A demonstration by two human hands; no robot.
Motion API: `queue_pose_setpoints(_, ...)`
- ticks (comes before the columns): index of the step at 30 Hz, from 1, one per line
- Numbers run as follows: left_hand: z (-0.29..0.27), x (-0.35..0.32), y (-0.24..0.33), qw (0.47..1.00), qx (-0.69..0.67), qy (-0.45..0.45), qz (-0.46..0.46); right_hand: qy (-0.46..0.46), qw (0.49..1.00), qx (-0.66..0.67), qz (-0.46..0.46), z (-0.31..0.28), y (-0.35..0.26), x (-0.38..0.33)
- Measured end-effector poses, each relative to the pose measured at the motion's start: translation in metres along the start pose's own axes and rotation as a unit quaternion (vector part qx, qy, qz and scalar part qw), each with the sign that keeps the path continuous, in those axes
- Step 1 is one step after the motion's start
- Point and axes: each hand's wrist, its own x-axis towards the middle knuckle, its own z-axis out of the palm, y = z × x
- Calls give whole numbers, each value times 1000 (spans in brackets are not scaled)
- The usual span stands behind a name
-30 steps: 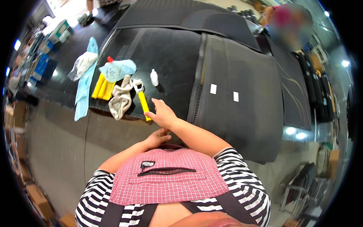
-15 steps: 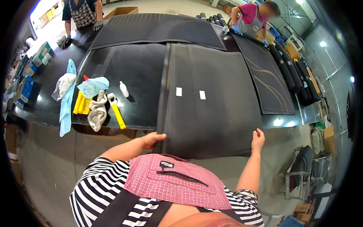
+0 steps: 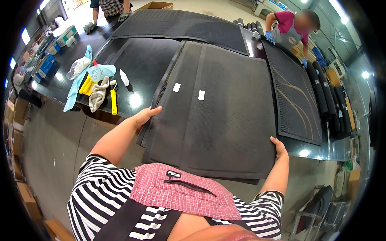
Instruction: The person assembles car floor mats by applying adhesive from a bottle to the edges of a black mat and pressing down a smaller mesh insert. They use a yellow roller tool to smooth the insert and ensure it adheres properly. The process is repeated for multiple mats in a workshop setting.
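A large black rubber mat [image 3: 233, 116] with two white labels lies face down across the table's front edge, its near part overhanging toward me. Along its left side my left hand [image 3: 145, 117] grips the border, thumb on top and fingers underneath. My right hand [image 3: 280, 148] holds the opposite border, its thumb on the upper face and its other fingers mostly hidden. Another dark layer [image 3: 141, 138] peeks out beneath at the left. A patterned mat [image 3: 295, 96] with tan curved lines lies to the right, and a ribbed mat [image 3: 177, 26] lies beyond.
On the glossy black table [image 3: 138, 80], left, are a white bottle [image 3: 124, 78], a yellow-handled tool [image 3: 113, 101], a beige glove [image 3: 98, 94] and light blue cloth [image 3: 78, 90]. Rolled black mats [image 3: 329, 94] stand at right. Two co-workers stand across, one wearing blue gloves [image 3: 269, 37].
My left hand has slid forward along the mat's left border. My right hand has closed on the right border. The mat's near end has shifted and an under layer shows. The view has turned slightly.
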Motion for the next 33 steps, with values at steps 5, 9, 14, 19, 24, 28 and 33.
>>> queue_pose_setpoints(5,31,-26,15,977,96,23,188,0,992,-39,-122,19,-11,-29)
queue_pose_setpoints(9,53,-80,23,956,157,53,242,61,965,-60,-248,30,-11,-104)
queue_pose_setpoints(14,66,-129,20,947,145,31,286,106,931,-51,-347,52,-21,-180)
queue_pose_setpoints(19,60,-137,31,925,173,62,333,161,891,-60,-420,76,-36,-198)
queue_pose_setpoints(24,50,-157,75,892,176,94,405,231,840,-10,-492,112,-77,-194)
queue_pose_setpoints(28,27,-153,146,832,241,174,468,279,783,10,-556,157,-150,-166)
queue_pose_setpoints(33,-57,-63,340,796,216,201,529,240,759,54,-603,209,-355,-67)
